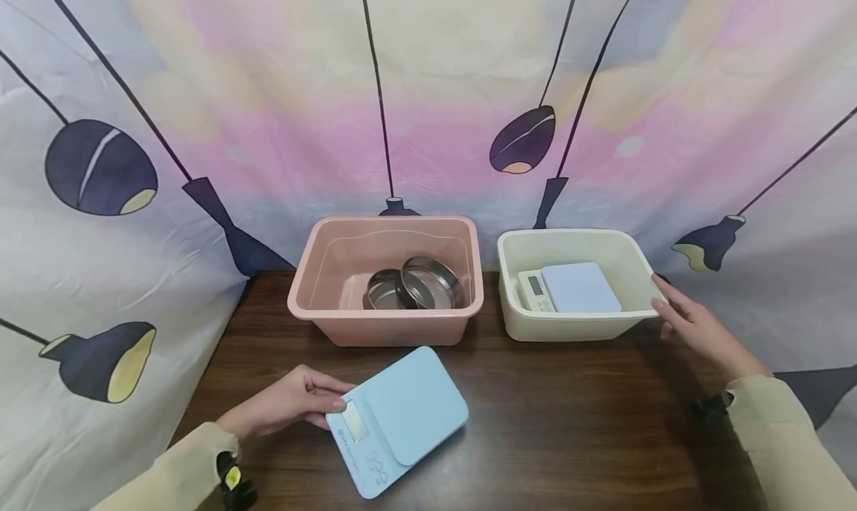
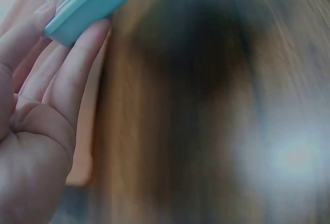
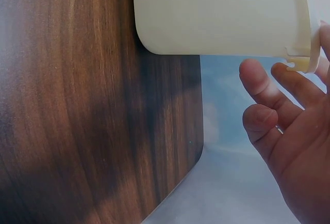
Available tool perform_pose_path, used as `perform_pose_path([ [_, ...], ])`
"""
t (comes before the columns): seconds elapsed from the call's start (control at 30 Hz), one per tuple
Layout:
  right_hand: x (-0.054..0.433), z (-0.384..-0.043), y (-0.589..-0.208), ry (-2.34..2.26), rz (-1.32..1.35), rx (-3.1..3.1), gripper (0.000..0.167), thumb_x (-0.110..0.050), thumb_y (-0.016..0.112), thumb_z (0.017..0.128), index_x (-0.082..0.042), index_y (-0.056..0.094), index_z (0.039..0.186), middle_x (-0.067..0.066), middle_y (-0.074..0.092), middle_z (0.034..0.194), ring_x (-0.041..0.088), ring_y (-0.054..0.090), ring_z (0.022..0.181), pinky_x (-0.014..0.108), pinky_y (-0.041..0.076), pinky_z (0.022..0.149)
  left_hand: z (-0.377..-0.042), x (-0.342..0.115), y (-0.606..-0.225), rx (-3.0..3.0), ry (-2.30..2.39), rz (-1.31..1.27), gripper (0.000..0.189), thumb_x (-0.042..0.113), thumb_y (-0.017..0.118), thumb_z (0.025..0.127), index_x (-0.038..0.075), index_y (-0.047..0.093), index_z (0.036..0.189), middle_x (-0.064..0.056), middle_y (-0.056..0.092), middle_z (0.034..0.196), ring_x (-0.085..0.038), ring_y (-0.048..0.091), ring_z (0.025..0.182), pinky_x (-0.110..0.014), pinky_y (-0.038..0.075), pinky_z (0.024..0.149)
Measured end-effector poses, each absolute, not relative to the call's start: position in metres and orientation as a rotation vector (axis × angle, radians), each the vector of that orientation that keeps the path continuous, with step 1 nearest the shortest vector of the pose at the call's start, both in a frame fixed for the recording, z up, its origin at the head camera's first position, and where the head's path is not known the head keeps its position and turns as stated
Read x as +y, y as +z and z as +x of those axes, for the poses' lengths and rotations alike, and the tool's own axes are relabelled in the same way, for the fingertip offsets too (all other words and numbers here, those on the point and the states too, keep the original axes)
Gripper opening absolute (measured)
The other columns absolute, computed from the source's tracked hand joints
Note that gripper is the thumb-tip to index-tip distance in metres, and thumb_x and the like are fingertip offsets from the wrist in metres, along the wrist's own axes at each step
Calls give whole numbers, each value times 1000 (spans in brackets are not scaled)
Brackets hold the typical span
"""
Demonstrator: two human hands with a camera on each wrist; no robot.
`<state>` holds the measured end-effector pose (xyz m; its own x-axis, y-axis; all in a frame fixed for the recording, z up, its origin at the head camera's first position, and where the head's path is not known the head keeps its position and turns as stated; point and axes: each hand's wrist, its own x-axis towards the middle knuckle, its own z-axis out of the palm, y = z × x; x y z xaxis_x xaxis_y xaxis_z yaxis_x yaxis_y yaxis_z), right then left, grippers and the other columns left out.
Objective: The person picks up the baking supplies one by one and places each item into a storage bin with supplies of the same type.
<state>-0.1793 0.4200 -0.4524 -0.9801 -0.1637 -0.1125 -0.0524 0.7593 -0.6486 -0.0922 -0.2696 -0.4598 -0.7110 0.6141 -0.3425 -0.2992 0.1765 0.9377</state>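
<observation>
In the head view my left hand (image 1: 294, 403) pinches a light blue kitchen scale (image 1: 422, 407) by its display end, thumb on top and fingers beneath. The scale is tilted above the table, in front of the pink bin. The left wrist view shows the scale's edge (image 2: 98, 7) between thumb and fingers. My right hand (image 1: 696, 332) holds the right rim of a cream plastic bin (image 1: 556, 329), some fingers over the rim and others curled below it. Inside that bin lies a white kitchen scale (image 1: 579, 288) with a small display.
A pink plastic bin (image 1: 388, 329) stands left of the cream one and holds two round metal sieves or pans (image 1: 438, 284). Both bins sit at the back of the dark wooden table (image 1: 549, 414), against a patterned curtain (image 1: 428, 87). The table's right edge shows beside the cream bin.
</observation>
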Motion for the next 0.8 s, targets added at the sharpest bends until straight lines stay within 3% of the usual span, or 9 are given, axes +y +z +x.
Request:
perform_pose_path([
  [0.37,420,-179,-452,-1039,-178,2785,69,-38,41,113,-18,5,168,26,60,115,24,61,84,38,49,73,-133,-215,-401,1735,1591,471,41,5,66,102,-13,59,138,-24,73,120,-29,76,100,-50,64,83],
  [0.53,420,-179,-452,-1034,-170,2785,69,-40,41,113,-18,5,168,23,62,108,25,62,83,38,49,73,-153,-189,-373,1741,1577,481,45,3,67,101,-12,56,141,-25,70,127,-30,75,104,-52,62,88],
  [0.8,420,-180,-453,-1061,-173,2783,68,-40,40,113,-18,6,168,27,61,112,23,62,82,36,50,71,-194,-146,-334,1814,1550,542,46,-1,66,100,-9,55,144,-24,72,125,-31,76,101,-53,61,91],
])
